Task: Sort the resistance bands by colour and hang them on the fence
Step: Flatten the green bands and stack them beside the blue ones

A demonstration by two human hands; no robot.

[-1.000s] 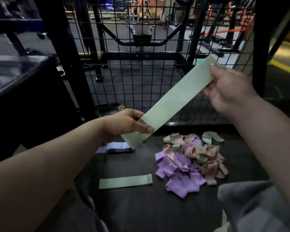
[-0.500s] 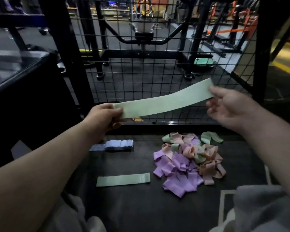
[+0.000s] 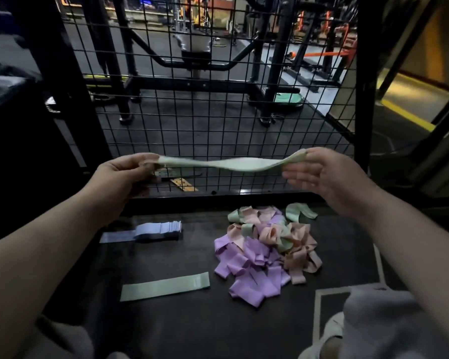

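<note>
A pale green resistance band (image 3: 231, 164) stretches level between my hands, seen nearly edge-on in front of the black wire fence (image 3: 218, 112). My left hand (image 3: 126, 172) pinches its left end. My right hand (image 3: 322, 174) holds the right end with the thumb while its fingers spread out straight. On the dark floor mat below lie a flat green band (image 3: 165, 286), a stack of blue bands (image 3: 151, 230) and a mixed heap of purple, peach and green bands (image 3: 265, 252).
A dark block (image 3: 16, 141) stands at the left beside a thick black post (image 3: 62, 86). Another post (image 3: 363, 86) rises at the right. Gym frames and a green disc (image 3: 287, 98) sit beyond the fence. My grey-clad knees (image 3: 379, 325) fill the bottom corners.
The held green band has dropped from a slant to level and turned edge-on, both hands now at equal height. The view has tilted up along the fence.
</note>
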